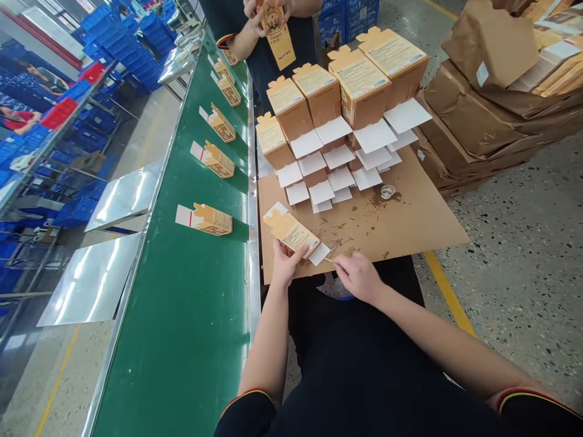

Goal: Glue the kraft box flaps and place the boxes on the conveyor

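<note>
Left of the cardboard worktop [410,224] runs a long green conveyor belt [191,291], carrying folded cartons spaced out in a row, the nearest one [207,219] lying flat with its white flap open. At the far end of the worktop stand rows of tan cartons [337,91], tilted back in steps so that each white flap [376,135] hangs forward and exposed. Right of the worktop, brown paper bundles [483,109] are piled on the floor, cut off by the frame. At the near edge of the worktop lies one carton [294,233], flat; the left hand [285,264] pinches its near corner to steady it. The right hand [357,276] is closed round a thin stick [328,260] whose tip meets the carton's white flap [319,254]. A small clear dish [387,192] sits amid stains mid-worktop; its contents are unreadable. Beyond the worktop another person's hands [255,18] hold a carton, half out of view.
</note>
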The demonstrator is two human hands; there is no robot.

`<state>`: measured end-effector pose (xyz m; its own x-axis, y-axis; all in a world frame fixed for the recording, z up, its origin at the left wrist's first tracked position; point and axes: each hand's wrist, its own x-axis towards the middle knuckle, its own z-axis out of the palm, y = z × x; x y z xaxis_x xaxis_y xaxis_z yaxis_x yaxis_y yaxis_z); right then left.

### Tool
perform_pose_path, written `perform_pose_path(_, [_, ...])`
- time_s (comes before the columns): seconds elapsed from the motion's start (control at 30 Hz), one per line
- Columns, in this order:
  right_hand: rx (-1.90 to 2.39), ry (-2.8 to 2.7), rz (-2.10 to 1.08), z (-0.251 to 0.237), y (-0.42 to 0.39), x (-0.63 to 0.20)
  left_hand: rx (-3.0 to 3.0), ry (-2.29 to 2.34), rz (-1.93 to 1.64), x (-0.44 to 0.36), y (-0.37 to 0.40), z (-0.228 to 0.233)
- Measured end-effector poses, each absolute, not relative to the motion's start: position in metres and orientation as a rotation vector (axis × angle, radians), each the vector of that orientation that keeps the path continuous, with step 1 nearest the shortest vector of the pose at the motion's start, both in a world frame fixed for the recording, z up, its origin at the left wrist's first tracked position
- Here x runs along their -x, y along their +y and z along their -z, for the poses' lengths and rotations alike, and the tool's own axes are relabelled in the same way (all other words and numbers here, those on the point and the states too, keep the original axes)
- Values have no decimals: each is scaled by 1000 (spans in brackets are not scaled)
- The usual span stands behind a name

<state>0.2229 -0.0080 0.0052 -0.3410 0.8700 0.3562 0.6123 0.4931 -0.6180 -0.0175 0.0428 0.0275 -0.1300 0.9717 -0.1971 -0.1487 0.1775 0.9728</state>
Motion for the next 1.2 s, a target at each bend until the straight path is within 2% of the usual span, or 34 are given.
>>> perform_pose_path(0.33, [1321,-2174,-338,10,-2,-221,-920,1317,-1222,12,37,-31])
perform_pose_path(0.7, [1440,-1855,-378,0,-26,-266,-1146,1499,-1253,1,12,-8])
perform_pose_path(1.0, [1445,-1738,-486,-4,-47,-267,-1204,1514,-1182,-9,12,-12])
perform_pose_path(1.1, [1431,-1669,-525,-4,-48,-267,-1154,1616,-1250,12,17,-16])
perform_pose_path(1.2, [1448,-1560,-577,-6,-49,-275,-1025,1760,-1462,69,16,-32])
